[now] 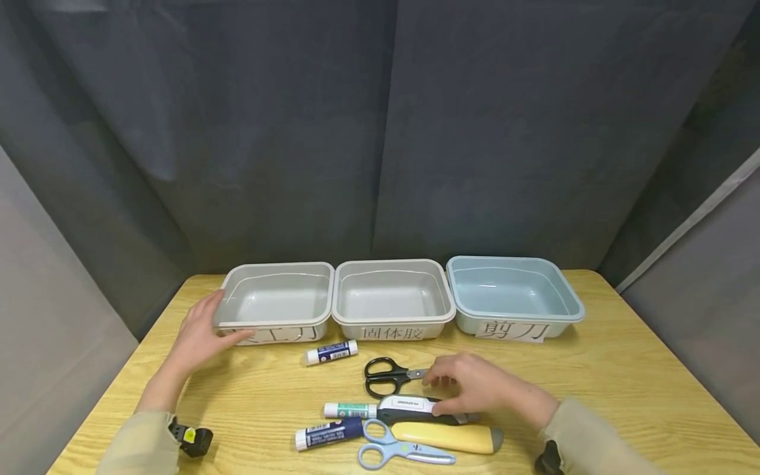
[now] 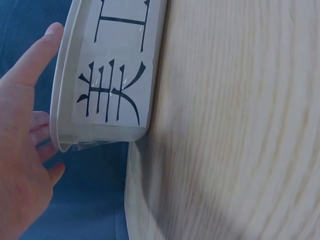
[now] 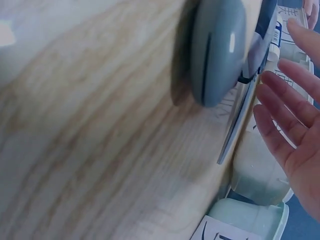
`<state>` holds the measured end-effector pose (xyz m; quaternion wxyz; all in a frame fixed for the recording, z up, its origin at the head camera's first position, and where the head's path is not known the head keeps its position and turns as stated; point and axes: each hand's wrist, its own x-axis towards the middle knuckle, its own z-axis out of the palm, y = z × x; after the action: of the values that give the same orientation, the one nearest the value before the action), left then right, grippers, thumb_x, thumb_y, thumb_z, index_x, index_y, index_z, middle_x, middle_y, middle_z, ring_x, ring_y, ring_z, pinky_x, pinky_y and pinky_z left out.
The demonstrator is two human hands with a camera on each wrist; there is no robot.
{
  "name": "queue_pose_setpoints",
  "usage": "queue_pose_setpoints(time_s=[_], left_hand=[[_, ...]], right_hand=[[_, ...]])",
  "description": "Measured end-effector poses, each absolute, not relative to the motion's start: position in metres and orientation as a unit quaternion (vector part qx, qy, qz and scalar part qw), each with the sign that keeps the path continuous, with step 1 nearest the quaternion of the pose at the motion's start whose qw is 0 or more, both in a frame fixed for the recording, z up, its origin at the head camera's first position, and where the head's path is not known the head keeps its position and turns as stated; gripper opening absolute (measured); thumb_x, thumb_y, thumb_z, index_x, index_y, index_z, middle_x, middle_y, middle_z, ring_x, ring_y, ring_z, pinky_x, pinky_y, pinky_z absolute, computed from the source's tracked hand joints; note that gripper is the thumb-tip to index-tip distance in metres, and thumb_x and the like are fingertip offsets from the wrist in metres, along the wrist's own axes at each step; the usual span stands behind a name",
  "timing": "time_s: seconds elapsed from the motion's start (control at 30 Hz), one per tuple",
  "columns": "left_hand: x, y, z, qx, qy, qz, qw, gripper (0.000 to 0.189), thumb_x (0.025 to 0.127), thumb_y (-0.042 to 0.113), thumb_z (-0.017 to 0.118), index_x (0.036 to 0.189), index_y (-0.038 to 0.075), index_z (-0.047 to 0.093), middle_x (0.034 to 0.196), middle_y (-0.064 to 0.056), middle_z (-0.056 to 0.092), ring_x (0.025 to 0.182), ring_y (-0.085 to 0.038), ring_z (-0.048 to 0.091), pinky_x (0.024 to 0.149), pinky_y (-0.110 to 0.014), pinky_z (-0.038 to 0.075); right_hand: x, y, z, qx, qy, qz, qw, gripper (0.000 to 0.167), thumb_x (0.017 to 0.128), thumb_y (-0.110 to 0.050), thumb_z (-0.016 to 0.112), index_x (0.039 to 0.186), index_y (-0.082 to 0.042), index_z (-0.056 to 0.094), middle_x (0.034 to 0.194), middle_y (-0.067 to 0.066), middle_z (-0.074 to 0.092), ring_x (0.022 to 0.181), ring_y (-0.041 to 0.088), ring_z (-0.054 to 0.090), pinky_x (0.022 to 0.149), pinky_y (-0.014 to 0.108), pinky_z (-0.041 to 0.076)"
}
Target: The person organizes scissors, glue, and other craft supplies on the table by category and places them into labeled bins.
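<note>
While all seven small items lie on the table [image 1: 600, 369] and none shows inside the left bin [image 1: 279, 277], middle bin [image 1: 388, 274] or blue bin [image 1: 501, 280], the work looks barely begun. The black scissors [image 1: 404, 375] lie before the middle bin, the right hand [image 1: 475, 382] at their blades, its fingers apart and gripping nothing; I cannot tell whether they touch. The left hand [image 1: 198, 333] is spread around the left bin's outer corner, without a closed grip. Apparently left to handle, too, are the black-and-white knife [image 1: 406, 409], yellow cutter [image 1: 445, 436], blue scissors [image 1: 392, 447], green-labelled glue stick [image 1: 350, 410], lower blue glue stick [image 1: 329, 433] and upper blue glue stick [image 1: 331, 352].
</note>
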<state>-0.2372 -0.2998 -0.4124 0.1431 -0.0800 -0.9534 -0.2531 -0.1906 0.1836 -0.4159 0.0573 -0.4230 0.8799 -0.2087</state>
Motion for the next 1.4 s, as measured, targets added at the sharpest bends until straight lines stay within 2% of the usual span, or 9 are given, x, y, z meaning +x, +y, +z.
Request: queue_pose_setpoints(time_s=[0.27,0.43,0.83,1.17,1.4], left_hand=[[-0.239,-0.308,-0.416,-0.046,-0.952,-0.279,0.114,0.112,0.070,0.049,0.073,0.142,-0.007,0.008,0.138,-0.034,0.022,0.124,-0.050,0.021,0.096,-0.064,0.023],[-0.240,-0.310,-0.418,-0.040,-0.950,-0.296,0.096,0.110,0.072,0.047,0.071,0.142,-0.008,0.006,0.137,-0.036,0.022,0.124,-0.051,0.021,0.096,-0.065,0.024],[-0.244,-0.312,-0.419,-0.012,-0.939,-0.343,0.038,0.104,0.079,0.051,0.063,0.143,-0.005,0.002,0.142,-0.035,0.014,0.128,-0.050,0.020,0.099,-0.064,0.022],[-0.243,-0.311,-0.425,-0.009,-0.924,-0.376,0.063,0.099,0.080,0.046,0.065,0.144,-0.002,0.007,0.142,-0.031,0.022,0.128,-0.046,0.025,0.100,-0.060,0.025],[-0.244,-0.312,-0.426,-0.001,-0.919,-0.392,0.049,0.102,0.079,0.049,0.064,0.145,0.001,0.002,0.143,-0.029,0.022,0.128,-0.045,0.027,0.100,-0.060,0.026]], right_hand=[[-0.188,0.182,-0.422,-0.419,0.882,-0.199,0.084,0.040,0.072,-0.046,0.071,0.102,-0.020,0.066,0.089,-0.012,0.058,0.072,0.001,0.050,0.064,0.015,0.044],[-0.188,0.182,-0.423,-0.407,0.885,-0.198,0.108,0.039,0.072,-0.044,0.072,0.102,-0.021,0.066,0.083,-0.013,0.054,0.066,0.001,0.047,0.059,0.014,0.041],[-0.187,0.179,-0.424,-0.404,0.891,-0.176,0.109,0.036,0.075,-0.039,0.071,0.103,-0.017,0.067,0.088,-0.013,0.054,0.071,-0.001,0.046,0.062,0.016,0.042],[-0.184,0.176,-0.423,-0.398,0.896,-0.169,0.103,0.032,0.075,-0.032,0.070,0.102,-0.016,0.066,0.090,-0.012,0.054,0.072,-0.001,0.047,0.064,0.017,0.044],[-0.185,0.174,-0.420,-0.409,0.897,-0.149,0.078,0.028,0.074,-0.030,0.070,0.098,-0.017,0.065,0.088,-0.012,0.055,0.071,-0.001,0.047,0.063,0.018,0.044]])
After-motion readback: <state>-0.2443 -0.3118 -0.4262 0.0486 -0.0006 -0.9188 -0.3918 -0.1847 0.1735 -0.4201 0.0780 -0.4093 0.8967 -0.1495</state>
